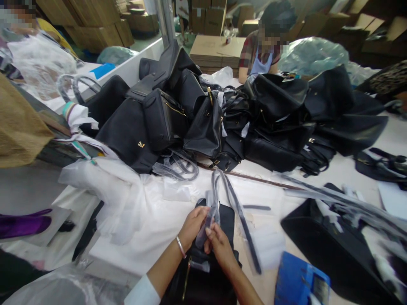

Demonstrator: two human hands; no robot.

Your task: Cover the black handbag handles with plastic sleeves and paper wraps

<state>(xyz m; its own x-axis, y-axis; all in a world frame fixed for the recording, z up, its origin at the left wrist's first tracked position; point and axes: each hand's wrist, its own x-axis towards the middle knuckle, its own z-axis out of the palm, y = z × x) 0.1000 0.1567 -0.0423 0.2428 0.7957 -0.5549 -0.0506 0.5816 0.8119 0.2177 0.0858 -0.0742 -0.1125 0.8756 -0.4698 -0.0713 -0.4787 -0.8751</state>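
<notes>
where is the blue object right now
In the head view, the blue object is at the lower right, to the right of the person's right hand and next to a large black bag.

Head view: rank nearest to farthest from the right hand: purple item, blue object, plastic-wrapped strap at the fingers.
1. Plastic-wrapped strap: in the fingers of the right hand.
2. Blue object: on the table, to the hand's right.
3. Purple item: at the picture's left edge, well beyond the left hand.
</notes>
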